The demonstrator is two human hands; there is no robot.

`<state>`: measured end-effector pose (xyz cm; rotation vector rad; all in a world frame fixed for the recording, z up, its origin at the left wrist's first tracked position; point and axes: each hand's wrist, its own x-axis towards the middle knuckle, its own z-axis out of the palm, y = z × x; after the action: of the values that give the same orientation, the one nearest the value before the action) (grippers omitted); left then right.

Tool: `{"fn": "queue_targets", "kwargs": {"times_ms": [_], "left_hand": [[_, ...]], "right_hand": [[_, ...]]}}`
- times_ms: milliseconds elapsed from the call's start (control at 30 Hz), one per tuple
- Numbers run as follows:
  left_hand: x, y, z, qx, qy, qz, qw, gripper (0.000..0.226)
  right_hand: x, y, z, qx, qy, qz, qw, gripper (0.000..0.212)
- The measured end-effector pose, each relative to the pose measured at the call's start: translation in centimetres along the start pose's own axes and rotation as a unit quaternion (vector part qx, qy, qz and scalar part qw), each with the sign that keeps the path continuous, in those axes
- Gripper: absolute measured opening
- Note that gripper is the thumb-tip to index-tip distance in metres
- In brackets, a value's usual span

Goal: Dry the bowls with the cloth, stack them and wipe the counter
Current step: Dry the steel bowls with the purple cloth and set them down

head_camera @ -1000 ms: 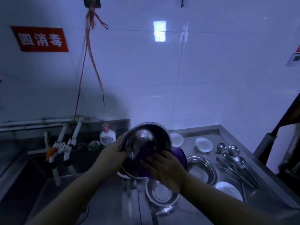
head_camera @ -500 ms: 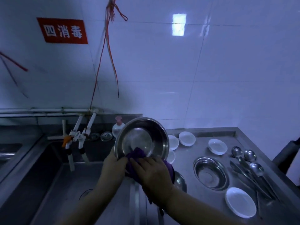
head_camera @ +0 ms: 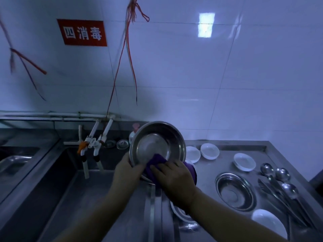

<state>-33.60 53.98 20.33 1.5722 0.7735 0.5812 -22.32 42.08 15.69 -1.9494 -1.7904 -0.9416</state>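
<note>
While hands wipe a bowl [head_camera: 157, 144], the sign [head_camera: 82, 32] reads 四消毒.

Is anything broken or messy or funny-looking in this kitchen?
Nothing looks broken or spilled. The oddest thing is the red strings dangling loose down the wall above the taps. The steel bowl is tilted only because the left hand holds it while the right hand rubs it with the purple cloth.

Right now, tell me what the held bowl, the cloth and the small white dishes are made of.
Held bowl: likely stainless steel, shiny grey with reflections. Cloth: soft purple fabric, bunched, matte; possibly microfibre. Small white dishes: glossy white, ceramic or melamine; cannot tell which.
</note>
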Motion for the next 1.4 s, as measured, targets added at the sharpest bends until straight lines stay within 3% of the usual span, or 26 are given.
{"fn": "queue_targets", "kwargs": {"times_ms": [133, 267, 367, 467, 633, 800, 967, 1133, 1233, 1400], "left_hand": [[-0.8, -0.8, 1.4, -0.054, 0.0, -0.004, 0.999, 0.031], [0.0, -0.3, 0.5, -0.027, -0.011, 0.016, 0.999, 0.043], [0.2, -0.1, -0.2, 0.014, -0.033, 0.055, 0.998, 0.049], [0.5, 0.2, -0.7, 0.016, -0.065, 0.055, 0.996, 0.056], [1.1, 0.8, -0.3, -0.007, -0.122, 0.048, 0.991, 0.045], [1.8, 0.8, 0.3, -0.003, -0.123, 0.051, 0.991, 0.05], [2.7, 1.6, -0.3, -0.008, -0.111, 0.075, 0.991, 0.062], [2.7, 1.5, -1.1, 0.008, -0.145, 0.075, 0.987, 0.059], [2.4, 1.7, -1.1, 0.015, -0.176, 0.065, 0.982, 0.046], [2.6, 1.7, -0.3, 0.039, -0.196, 0.049, 0.979, 0.051]], "right_hand": [[0.6, -1.4, 0.3, 0.037, -0.029, 0.07, 0.996, 0.03], [0.6, -0.5, -0.4, 0.1, -0.121, 0.036, 0.987, 0.055], [0.5, 1.0, -1.2, 0.142, -0.165, 0.02, 0.976, 0.05], [0.2, 2.8, -1.6, -0.004, -0.148, -0.018, 0.989, 0.043], [1.9, 3.6, -1.7, -0.108, -0.086, 0.071, 0.988, 0.049], [3.9, 2.0, -2.0, -0.042, -0.086, 0.104, 0.99, 0.068], [2.9, 1.0, -2.0, 0.002, -0.131, 0.006, 0.991, 0.05], [1.7, 2.6, -3.1, -0.042, -0.149, -0.036, 0.987, 0.031], [1.6, 4.0, -3.8, -0.078, -0.141, -0.033, 0.986, 0.031], [2.8, 4.2, -3.3, -0.082, -0.093, 0.031, 0.992, 0.039]]}}
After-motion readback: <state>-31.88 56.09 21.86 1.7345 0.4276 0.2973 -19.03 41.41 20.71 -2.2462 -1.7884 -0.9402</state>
